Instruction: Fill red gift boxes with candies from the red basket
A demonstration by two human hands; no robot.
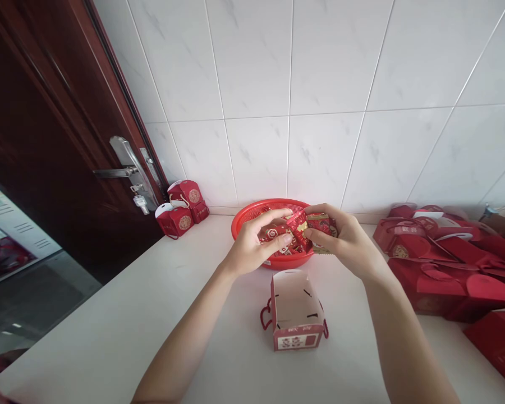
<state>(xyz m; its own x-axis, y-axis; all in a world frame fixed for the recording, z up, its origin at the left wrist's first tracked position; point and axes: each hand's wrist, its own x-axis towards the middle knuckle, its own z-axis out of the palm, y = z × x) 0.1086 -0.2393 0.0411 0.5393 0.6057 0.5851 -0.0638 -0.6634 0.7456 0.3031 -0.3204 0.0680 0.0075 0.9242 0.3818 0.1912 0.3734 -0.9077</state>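
Both hands are raised over a red plastic basket (273,261) that holds red wrapped packets. My left hand (258,241) pinches a red and gold packet (298,227) between thumb and fingers. My right hand (340,238) is closed on another red packet with gold edges (322,225), close beside the first one. Nearer to me, an open box (297,306) with a white inside and dark red cord handles stands on the white table (219,342); its top is open and nothing shows inside.
Closed red boxes (180,221) stand by the wall at the left, beside a dark wooden door (50,112) with a metal handle. Many red boxes (437,280) are piled at the right. A tiled wall (256,157) rises behind the basket.
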